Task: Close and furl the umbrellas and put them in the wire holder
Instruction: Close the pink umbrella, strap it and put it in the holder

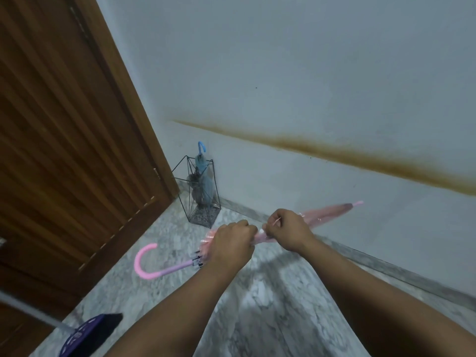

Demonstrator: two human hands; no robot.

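Nearest, at the lower left, a purple umbrella lies open on the marble floor, not yet dealt with. Beyond it both hands hold a pink umbrella level in the air, crook handle to the left, tip to the right. Left hand is wrapped round the gathered canopy near the rib ends. Right hand pinches what looks like the tie strap at the middle, fingertips together on it. At the far corner, between door and wall, the holder stands with a blue umbrella already in it. By the look of it the pink one is light, its plastic canopy thin, slippery and springy, so the folds want to unwind; a firm grip round the furled middle seems best, then the handle for lowering it in tip first.
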